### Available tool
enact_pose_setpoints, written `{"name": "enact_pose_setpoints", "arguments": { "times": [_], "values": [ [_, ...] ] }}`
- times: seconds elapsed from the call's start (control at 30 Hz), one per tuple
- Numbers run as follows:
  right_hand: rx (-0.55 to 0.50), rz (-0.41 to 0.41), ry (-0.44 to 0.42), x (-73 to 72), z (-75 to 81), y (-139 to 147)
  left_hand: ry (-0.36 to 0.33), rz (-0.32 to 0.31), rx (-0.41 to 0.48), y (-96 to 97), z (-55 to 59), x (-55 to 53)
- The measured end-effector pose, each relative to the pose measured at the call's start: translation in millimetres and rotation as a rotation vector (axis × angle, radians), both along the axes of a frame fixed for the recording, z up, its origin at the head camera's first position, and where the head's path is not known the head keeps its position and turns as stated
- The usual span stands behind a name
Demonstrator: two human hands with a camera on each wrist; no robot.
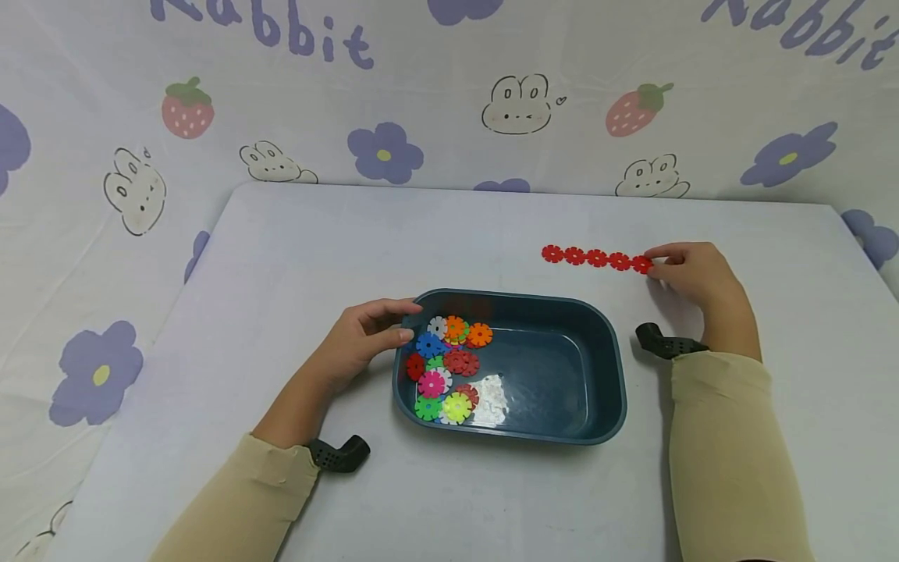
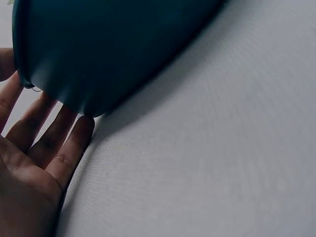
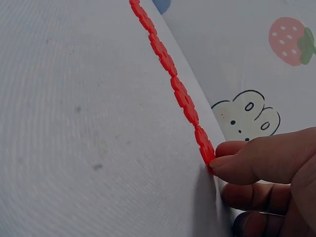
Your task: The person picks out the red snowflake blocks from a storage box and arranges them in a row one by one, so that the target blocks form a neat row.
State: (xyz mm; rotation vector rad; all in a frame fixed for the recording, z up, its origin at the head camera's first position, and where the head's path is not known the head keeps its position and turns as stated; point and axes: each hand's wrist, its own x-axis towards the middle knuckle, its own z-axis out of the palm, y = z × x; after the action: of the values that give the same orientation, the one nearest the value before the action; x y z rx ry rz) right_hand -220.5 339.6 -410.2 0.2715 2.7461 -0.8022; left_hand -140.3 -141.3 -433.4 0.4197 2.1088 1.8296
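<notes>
A straight row of several red snowflake-shaped building discs, joined edge to edge, extends leftward from my right hand. Thumb and index finger pinch the disc at its right end; in the right wrist view the strip runs up and away from the fingertips. My left hand holds the left end of a dark blue-green plastic basin at its rim. The left wrist view shows its fingers against the basin's outer wall. Inside, loose discs in several colours are heaped at the left end.
The basin stands on a white tabletop, nearer to me than the red strip. Behind the table's far edge hangs a white cloth printed with rabbits, strawberries and purple flowers. Black wrist cameras are strapped on both arms.
</notes>
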Motion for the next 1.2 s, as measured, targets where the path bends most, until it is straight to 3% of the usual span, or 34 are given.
{"name": "enact_pose_setpoints", "arguments": {
  "times": [0.13, 0.23, 0.53, 0.7, 0.83, 0.9, 1.0, 1.1, 1.2],
  "values": [
    [0.013, 0.003, 0.018, 0.8, 4.9, -1, 0.002, 0.002, 0.005, 0.3, -0.2, -0.4],
    [0.014, 0.006, 0.067, 4.1, 17.3, -8, 0.000, 0.000, 0.008, 0.1, -0.8, -0.6],
    [-0.040, 0.061, 0.363, 24.6, 84.0, -54, -0.012, -0.003, 0.017, -0.3, -0.3, -0.8],
    [-0.087, 0.251, 0.574, 44.2, 110.7, -98, -0.009, -0.003, 0.009, 0.0, 0.3, -0.4],
    [-0.113, 0.466, 0.661, 57.2, 119.3, -135, -0.011, -0.005, 0.013, -0.7, 0.9, -0.1],
    [-0.150, 0.560, 0.655, 63.1, 121.0, -151, -0.015, -0.007, 0.016, -1.1, 1.0, -0.3],
    [-0.222, 0.683, 0.580, 67.0, 116.8, -174, -0.022, -0.011, 0.030, -1.7, 0.3, -1.3],
    [-0.247, 0.771, 0.416, 65.4, 106.4, -196, -0.033, -0.015, 0.045, -1.7, -0.2, -2.0],
    [-0.204, 0.860, 0.223, 59.8, 93.7, -219, -0.032, -0.018, 0.052, -3.1, 0.1, -2.2]
  ]
}}
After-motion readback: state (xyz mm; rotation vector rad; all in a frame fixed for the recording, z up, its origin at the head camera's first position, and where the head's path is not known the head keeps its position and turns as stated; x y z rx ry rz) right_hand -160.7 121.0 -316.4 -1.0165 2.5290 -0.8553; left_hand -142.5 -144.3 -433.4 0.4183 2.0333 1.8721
